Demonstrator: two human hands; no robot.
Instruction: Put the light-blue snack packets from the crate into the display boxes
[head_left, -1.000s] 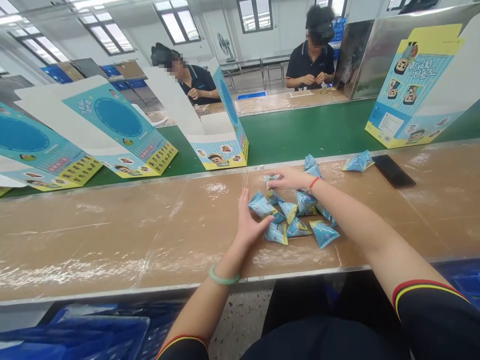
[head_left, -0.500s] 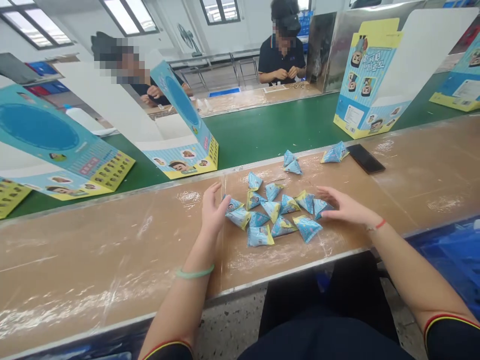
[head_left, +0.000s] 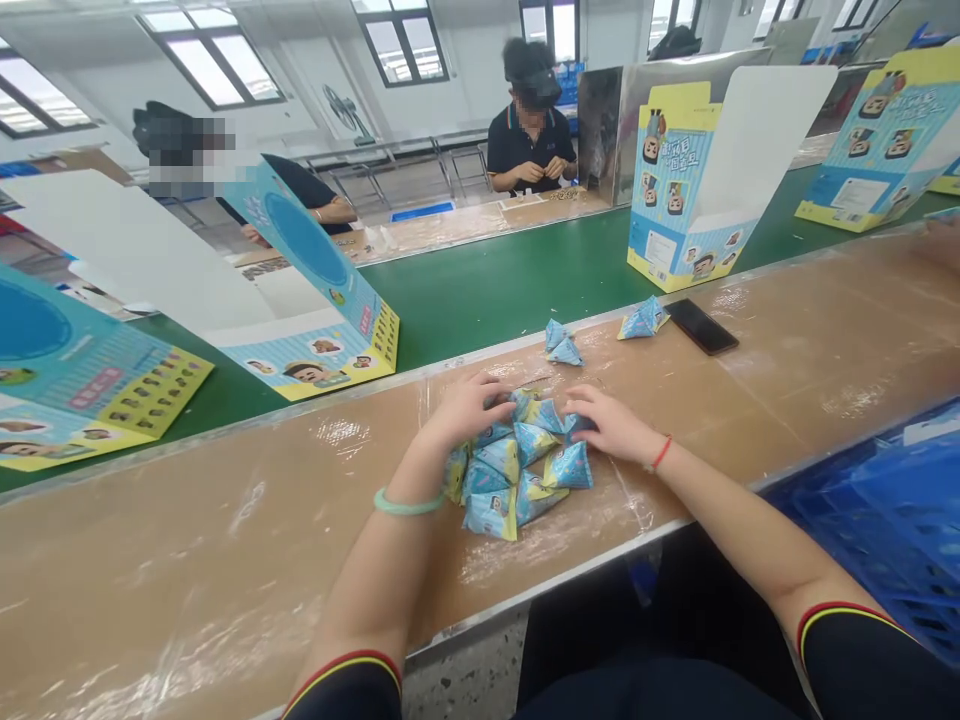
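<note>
Several blue-and-yellow pyramid-shaped packets (head_left: 499,457) lie bunched in a pile on the brown table. Curved over the far left side of the pile is my left hand (head_left: 472,408), its fingers apart and touching packets. On the right side, my right hand (head_left: 611,422) rests against an outer packet (head_left: 579,428), thumb and fingers spread. Neither hand grips a packet. Beyond the pile lie two more packets (head_left: 564,345) close together, and farther right a small cluster of packets (head_left: 643,319).
A dark phone (head_left: 702,326) lies on the table (head_left: 300,520). Printed open cartons (head_left: 322,350) stand along the green strip (head_left: 480,265), with another carton (head_left: 679,215) at right. A blue crate (head_left: 892,530) is at lower right. Two people sit across.
Both hands have moved inward, and the loosely spread packets are now pressed into a tighter pile. The camera view has shifted, so the cartons appear farther left.
</note>
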